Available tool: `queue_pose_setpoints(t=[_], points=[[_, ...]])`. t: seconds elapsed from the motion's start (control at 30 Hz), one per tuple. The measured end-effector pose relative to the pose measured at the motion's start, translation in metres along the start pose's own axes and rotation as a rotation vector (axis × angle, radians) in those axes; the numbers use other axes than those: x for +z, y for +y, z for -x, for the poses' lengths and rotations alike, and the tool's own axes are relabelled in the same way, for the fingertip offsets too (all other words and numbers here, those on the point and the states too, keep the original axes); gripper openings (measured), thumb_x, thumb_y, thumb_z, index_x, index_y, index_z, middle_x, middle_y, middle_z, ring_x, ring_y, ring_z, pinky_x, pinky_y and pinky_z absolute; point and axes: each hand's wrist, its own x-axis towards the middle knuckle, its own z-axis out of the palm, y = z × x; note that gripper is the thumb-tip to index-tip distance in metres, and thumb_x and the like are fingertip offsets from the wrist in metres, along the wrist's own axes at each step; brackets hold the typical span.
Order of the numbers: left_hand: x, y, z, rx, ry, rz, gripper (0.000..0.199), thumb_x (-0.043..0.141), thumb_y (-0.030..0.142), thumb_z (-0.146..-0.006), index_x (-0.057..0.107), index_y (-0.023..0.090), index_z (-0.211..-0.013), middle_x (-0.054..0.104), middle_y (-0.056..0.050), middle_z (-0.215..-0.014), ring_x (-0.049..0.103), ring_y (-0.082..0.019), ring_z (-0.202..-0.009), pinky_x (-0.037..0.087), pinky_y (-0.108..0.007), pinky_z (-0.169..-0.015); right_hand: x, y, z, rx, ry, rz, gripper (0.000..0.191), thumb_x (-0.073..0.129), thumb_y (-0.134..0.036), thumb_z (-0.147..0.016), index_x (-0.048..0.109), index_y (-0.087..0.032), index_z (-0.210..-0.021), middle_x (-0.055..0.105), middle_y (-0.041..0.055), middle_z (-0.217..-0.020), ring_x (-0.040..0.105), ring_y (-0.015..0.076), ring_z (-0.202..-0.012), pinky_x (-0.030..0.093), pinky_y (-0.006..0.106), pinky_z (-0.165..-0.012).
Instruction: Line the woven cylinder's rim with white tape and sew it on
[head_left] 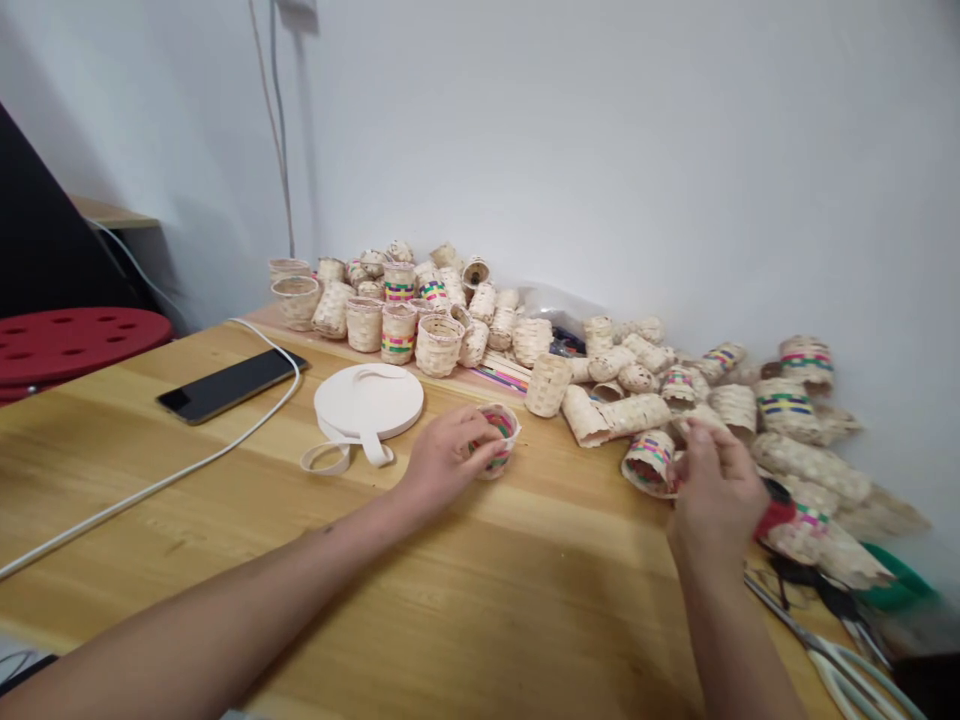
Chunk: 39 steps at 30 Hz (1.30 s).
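Note:
Near the middle of the table, my left hand (454, 450) grips a small woven basket (507, 425) with a pale rim and green and pink bands inside; its opening faces up. To the right, my right hand (716, 470) is raised with thumb and fingers pinched together; what they hold, if anything, is too small to make out. Just left of it lies a striped woven basket (649, 450), tilted on its side. A roll of white tape (369, 400) lies flat left of my left hand, its loose end curling on the wood.
Many woven baskets (439, 345) line the wall side of the wooden table (480, 600). A black phone (232, 385) and white cable (187, 463) lie left. Scissors (832, 650) rest at the right edge near a green object (896, 578). A red stool (82, 340) stands left.

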Motion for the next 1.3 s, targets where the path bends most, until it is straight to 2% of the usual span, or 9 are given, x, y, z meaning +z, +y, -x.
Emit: queue_pose_setpoints(t=[0.07,0.23,0.33,0.47,0.57,0.77,0.93,1.07,1.3], points=[[0.001,0.002,0.001,-0.001,-0.053,0.056,0.011,0.061,0.021,-0.084,0.071,0.018,-0.080,0.066,-0.003,-0.078,0.060,-0.015,-0.074,0.045,-0.025,-0.067,0.003,-0.004,0.011,-0.058,-0.156,0.089,0.035,0.066,-0.039,-0.076,0.066,-0.017,-0.104,0.047,-0.0061,-0.052,0.040,0.0102,-0.044,0.032,0.021,-0.041],[0.004,0.002,0.004,0.041,-0.149,0.167,0.015,0.055,0.017,-0.086,0.070,0.019,-0.091,0.070,-0.005,-0.091,0.064,-0.016,-0.084,0.049,-0.028,-0.076,0.012,-0.007,0.039,-0.331,-0.847,0.282,0.029,0.058,-0.035,-0.085,0.067,-0.020,-0.109,0.046,-0.0050,-0.054,0.043,0.0111,-0.048,0.034,0.022,-0.048],[0.005,0.002,0.005,0.047,-0.177,0.190,0.019,0.053,0.015,-0.087,0.069,0.019,-0.095,0.071,-0.005,-0.096,0.065,-0.017,-0.089,0.049,-0.029,-0.080,0.016,-0.004,0.046,-0.392,-1.029,0.324,0.031,0.053,-0.035,-0.090,0.063,-0.021,-0.116,0.050,-0.0037,-0.058,0.046,0.0123,-0.053,0.036,0.022,-0.054],[0.004,0.001,0.004,0.023,-0.233,0.208,0.019,0.058,0.017,-0.085,0.068,0.021,-0.101,0.071,-0.003,-0.096,0.065,-0.016,-0.085,0.049,-0.027,-0.078,0.017,-0.001,0.047,-0.383,-1.033,0.338,0.025,0.051,-0.035,-0.092,0.065,-0.019,-0.106,0.054,-0.0016,-0.063,0.048,0.0128,-0.055,0.036,0.023,-0.055],[0.004,0.000,0.003,0.025,-0.250,0.195,0.014,0.060,0.019,-0.084,0.069,0.019,-0.096,0.070,-0.003,-0.092,0.064,-0.015,-0.083,0.048,-0.026,-0.076,0.017,-0.003,0.047,-0.392,-1.020,0.319,0.022,0.051,-0.033,-0.092,0.065,-0.019,-0.101,0.050,-0.0030,-0.059,0.046,0.0125,-0.053,0.035,0.023,-0.054],[0.005,-0.004,0.002,-0.014,-0.174,0.215,0.010,0.062,0.021,-0.083,0.070,0.016,-0.082,0.068,-0.004,-0.081,0.061,-0.015,-0.076,0.045,-0.026,-0.072,0.017,-0.016,0.051,-0.389,-0.980,0.322,0.029,0.042,-0.030,-0.095,0.054,-0.019,-0.119,0.054,-0.0010,-0.070,0.052,0.0144,-0.063,0.040,0.024,-0.059],[0.004,-0.003,0.002,-0.106,-0.140,0.198,0.009,0.063,0.019,-0.081,0.071,0.015,-0.079,0.067,-0.004,-0.080,0.060,-0.015,-0.073,0.044,-0.024,-0.067,0.018,-0.018,0.054,-0.416,-0.996,0.339,0.020,0.041,-0.024,-0.095,0.056,-0.019,-0.109,0.063,0.0005,-0.074,0.061,0.0155,-0.069,0.042,0.025,-0.065],[0.005,-0.003,0.002,-0.082,-0.138,0.214,0.010,0.063,0.018,-0.081,0.072,0.016,-0.084,0.069,-0.004,-0.082,0.061,-0.015,-0.075,0.044,-0.024,-0.068,0.020,-0.012,0.056,-0.479,-1.018,0.308,0.013,0.048,-0.021,-0.093,0.060,-0.020,-0.095,0.068,0.0015,-0.081,0.063,0.0155,-0.074,0.044,0.025,-0.067],[0.006,-0.003,0.003,-0.043,-0.134,0.198,0.010,0.063,0.015,-0.080,0.073,0.016,-0.083,0.068,-0.003,-0.078,0.060,-0.014,-0.074,0.044,-0.024,-0.068,0.025,-0.012,0.058,-0.626,-0.899,0.259,0.009,0.054,-0.017,-0.091,0.063,-0.018,-0.091,0.065,0.0041,-0.086,0.057,0.0178,-0.082,0.043,0.029,-0.074]])
